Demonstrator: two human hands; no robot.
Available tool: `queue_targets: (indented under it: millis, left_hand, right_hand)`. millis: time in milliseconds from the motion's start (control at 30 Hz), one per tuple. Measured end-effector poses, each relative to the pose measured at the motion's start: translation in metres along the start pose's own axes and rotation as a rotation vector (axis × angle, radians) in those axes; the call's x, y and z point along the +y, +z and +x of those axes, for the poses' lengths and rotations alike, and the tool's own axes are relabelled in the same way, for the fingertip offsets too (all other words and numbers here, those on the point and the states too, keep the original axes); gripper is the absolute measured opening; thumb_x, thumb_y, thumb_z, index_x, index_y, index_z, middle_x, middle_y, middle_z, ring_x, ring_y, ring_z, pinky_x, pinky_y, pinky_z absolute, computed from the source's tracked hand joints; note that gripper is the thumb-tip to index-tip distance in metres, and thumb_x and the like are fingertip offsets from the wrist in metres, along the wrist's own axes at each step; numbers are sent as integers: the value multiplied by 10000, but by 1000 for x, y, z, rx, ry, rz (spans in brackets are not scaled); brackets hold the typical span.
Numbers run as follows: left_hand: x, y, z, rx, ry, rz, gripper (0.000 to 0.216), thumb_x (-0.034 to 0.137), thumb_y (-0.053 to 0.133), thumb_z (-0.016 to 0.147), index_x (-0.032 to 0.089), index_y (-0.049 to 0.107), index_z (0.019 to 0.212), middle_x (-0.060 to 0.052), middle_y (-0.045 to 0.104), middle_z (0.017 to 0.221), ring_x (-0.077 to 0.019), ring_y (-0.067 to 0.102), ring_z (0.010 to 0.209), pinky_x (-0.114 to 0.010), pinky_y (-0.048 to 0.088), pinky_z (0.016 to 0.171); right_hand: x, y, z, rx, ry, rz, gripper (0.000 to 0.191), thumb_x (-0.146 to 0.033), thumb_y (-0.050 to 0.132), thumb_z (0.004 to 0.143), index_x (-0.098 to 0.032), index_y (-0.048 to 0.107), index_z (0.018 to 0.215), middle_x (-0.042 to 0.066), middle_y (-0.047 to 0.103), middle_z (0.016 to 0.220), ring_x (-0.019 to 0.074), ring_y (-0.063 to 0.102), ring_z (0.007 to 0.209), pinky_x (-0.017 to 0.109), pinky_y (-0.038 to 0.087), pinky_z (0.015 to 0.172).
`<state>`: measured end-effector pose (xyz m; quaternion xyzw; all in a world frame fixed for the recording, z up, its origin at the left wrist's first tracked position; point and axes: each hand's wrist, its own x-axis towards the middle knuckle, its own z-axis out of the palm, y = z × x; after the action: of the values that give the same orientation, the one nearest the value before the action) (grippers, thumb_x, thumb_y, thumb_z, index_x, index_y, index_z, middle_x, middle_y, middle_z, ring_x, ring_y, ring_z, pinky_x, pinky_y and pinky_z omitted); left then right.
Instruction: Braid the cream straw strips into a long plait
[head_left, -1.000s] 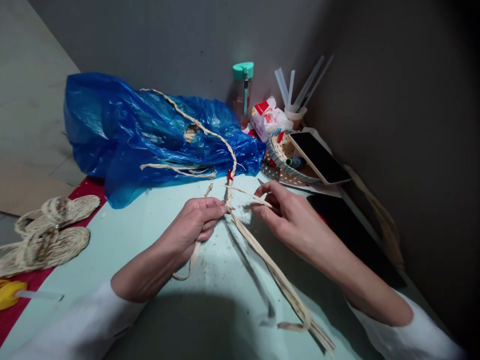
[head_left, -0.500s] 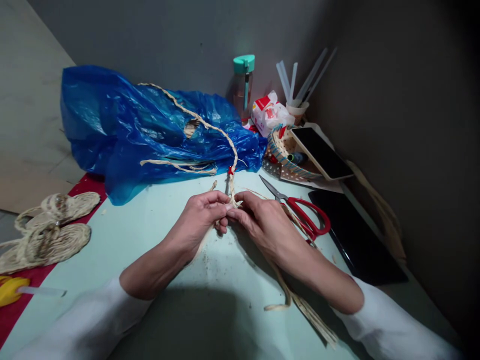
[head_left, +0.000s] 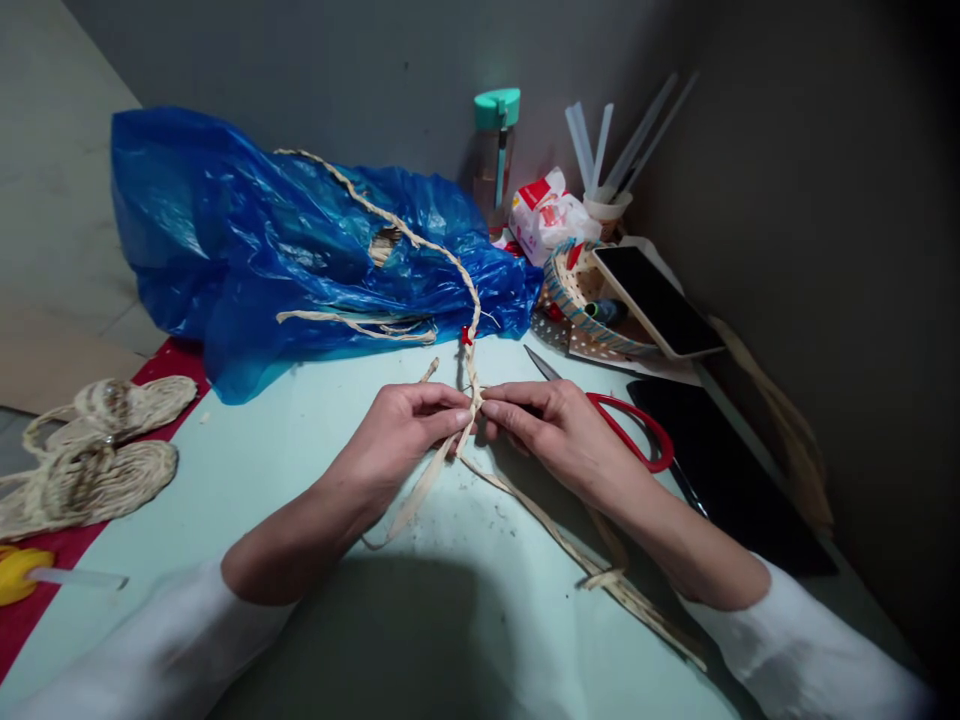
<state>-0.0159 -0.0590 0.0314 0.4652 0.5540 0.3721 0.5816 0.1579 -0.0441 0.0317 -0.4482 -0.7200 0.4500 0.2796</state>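
The left hand (head_left: 405, 432) and right hand (head_left: 559, 432) meet fingertip to fingertip low over the pale green tabletop (head_left: 247, 470). Each pinches the lower end of a pale braided straw cord (head_left: 471, 372) between thumb and forefinger. Loose flat straw strips (head_left: 420, 492) trail from the pinch toward the person.

The cord climbs onto a crumpled blue plastic bag (head_left: 300, 250), where more straw shows through a tear. Red-handled scissors (head_left: 634, 432) lie just behind the right hand. Farther back, a small woven basket with a blue rim (head_left: 561, 300) holds a greenish tube, and a dark-screened phone (head_left: 660, 300) leans on it. A white cup (head_left: 607, 212) holds translucent sticks.

Both forearms, in white sleeves, converge from the lower corners, palms turned down.
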Motion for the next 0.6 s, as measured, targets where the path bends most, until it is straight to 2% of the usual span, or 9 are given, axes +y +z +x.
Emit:
queue_targets:
  millis: [167, 367, 500, 600]
  left_hand:
    - [5, 0, -1, -117, 10, -28, 101, 143, 610, 741, 125, 664, 824, -41, 659, 737, -116, 536, 602, -257, 424, 626]
    - [0, 2, 1, -128, -25, -100, 34, 149, 600, 763, 126, 604, 787, 5, 550, 640, -53, 374, 488, -200, 284, 483]
    - [-4, 3, 3, -127, -56, -180, 71, 180, 621, 779, 119, 585, 779, 22, 482, 614, -31, 300, 473, -182, 189, 448]
    - [-3, 3, 3, -110, -75, -174, 96, 212, 615, 800, 122, 589, 783, 59, 363, 556, -29, 232, 456, -183, 154, 435]
  right_hand:
    - [1, -3, 0, -19, 18, 22, 286, -222, 459, 902, -150, 654, 704, -25, 564, 604, 75, 410, 526, 208, 283, 526]
    - [1, -1, -2, 15, -6, -55, 286, -219, 455, 909, -155, 649, 708, -24, 586, 611, 86, 452, 558, 210, 312, 570]
    - [-3, 1, -4, 34, -36, -166, 276, -190, 451, 909, -154, 658, 730, -9, 641, 676, 103, 513, 620, 219, 336, 622]
    - [-4, 1, -5, 25, -48, -190, 285, -193, 435, 921, -155, 670, 765, 1, 667, 715, 115, 541, 644, 225, 349, 631]
